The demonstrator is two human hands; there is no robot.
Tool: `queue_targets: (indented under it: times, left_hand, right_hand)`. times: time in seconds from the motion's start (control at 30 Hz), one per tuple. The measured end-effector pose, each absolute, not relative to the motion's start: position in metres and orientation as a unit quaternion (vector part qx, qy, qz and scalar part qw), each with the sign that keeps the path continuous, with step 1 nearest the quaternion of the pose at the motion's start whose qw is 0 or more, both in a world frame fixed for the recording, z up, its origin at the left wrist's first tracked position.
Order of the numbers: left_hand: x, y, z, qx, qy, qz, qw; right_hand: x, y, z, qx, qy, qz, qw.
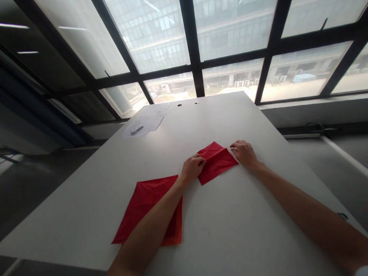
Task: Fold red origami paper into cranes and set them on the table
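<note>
A red sheet of paper with a fold line across it lies on the white table in front of me. At its left edge, my left hand is closed, with thumb and fingers pinching the paper. My right hand rests just beyond the sheet's right corner, its fingers loosely bent and slightly apart, with no paper visible in them. Nearer to me, under my left forearm, lies a larger creased red sheet. An orange sheet shows from beneath it, and my forearm hides part of both.
The white table stretches towards large dark-framed windows. White papers lie at its far left, with a small whitish cylinder on them. Near the right edge sits a small dark object. A blue curtain hangs at left.
</note>
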State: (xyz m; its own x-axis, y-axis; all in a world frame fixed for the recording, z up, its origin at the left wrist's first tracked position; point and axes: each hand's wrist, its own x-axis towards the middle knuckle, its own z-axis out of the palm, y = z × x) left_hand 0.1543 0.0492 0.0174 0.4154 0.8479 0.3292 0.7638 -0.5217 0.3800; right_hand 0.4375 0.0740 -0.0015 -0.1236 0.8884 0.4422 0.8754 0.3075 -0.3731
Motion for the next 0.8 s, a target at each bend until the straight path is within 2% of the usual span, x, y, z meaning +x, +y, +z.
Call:
queue_targets:
  times: [0.17, 0.4, 0.57, 0.7, 0.8]
  left_hand:
    - [0.16, 0.049, 0.018, 0.817, 0.491, 0.289, 0.092]
    - [0.166, 0.043, 0.02, 0.805, 0.511, 0.287, 0.092]
    - [0.155, 0.052, 0.021, 0.819, 0.477, 0.312, 0.061]
    - [0.151, 0.061, 0.011, 0.894, 0.372, 0.223, 0.109]
    - [0.15, 0.063, 0.004, 0.907, 0.363, 0.171, 0.126]
  right_hand:
    - [0.409, 0.053, 0.001, -0.594, -0.713, 0.004, 0.372]
    - [0.376, 0.035, 0.0, -0.536, -0.799, 0.053, 0.266]
    - [0.393, 0.048, -0.005, -0.444, -0.847, 0.104, 0.274]
    - [0.401, 0.052, -0.005, -0.386, -0.869, 0.12, 0.286]
    - [0.404, 0.052, -0.006, -0.381, -0.875, 0.118, 0.276]
